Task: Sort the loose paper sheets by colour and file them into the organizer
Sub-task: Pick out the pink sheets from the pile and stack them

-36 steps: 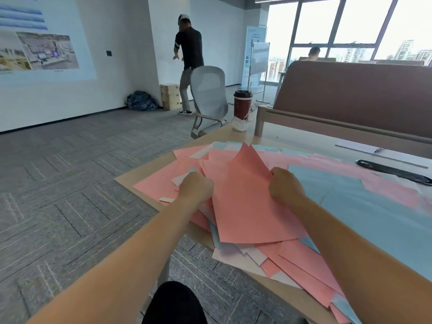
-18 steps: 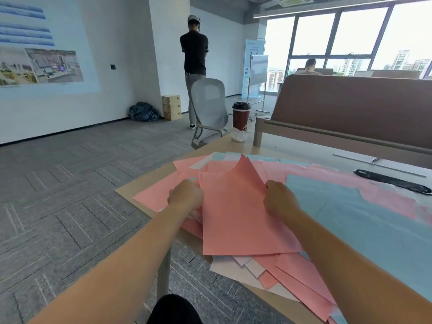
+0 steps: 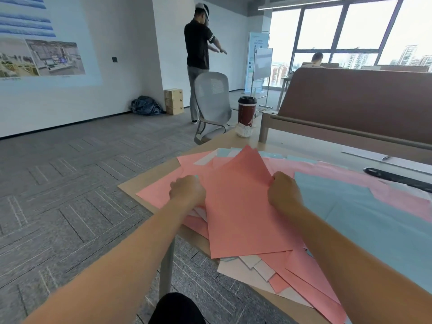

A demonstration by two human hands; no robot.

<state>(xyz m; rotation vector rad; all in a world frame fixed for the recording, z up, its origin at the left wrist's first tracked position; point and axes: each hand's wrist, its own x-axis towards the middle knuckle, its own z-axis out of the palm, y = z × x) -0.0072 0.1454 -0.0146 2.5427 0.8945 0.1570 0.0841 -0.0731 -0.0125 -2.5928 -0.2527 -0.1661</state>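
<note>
head view: both hands gather pink sheets from a mixed pile on the tabletop [image 3: 149,181]. left hand [image 3: 187,191] is closed at the left edge of the top pink sheet [image 3: 243,213], fingers curled out of sight, w/ more sheets under it; right hand [image 3: 284,191] pinches the same sheet's right edge, thumb side on top. the sheet lies tilted, far corner lifted, near corner hanging past the tabletop edge. under and around it: pink, white and blue sheets [image 3: 364,213] overlapping, several poking over the near edge; a large blue area lies to the right. no organizer is identifiable in view; a black flat item [image 3: 397,177] lies at far right, a cup [image 3: 246,111] stands at the far end, well apart from the pile. handling (judged): paper is light, thin, floppy; it bends under its own weight, slides easily on the sheets below, creases if squeezed hard. best held at opposite edges w/ a light pinch, approx. as now, or squared into a stack and gripped along one long side; overhanging sheets could slip to the floor if the pile is dragged. vs. 0.5 s ago: hands sit wider apart on the sheet, its far corner stands a bit higher, and the camera has tipped slightly; the person in the background has turned, arms now out.
</note>
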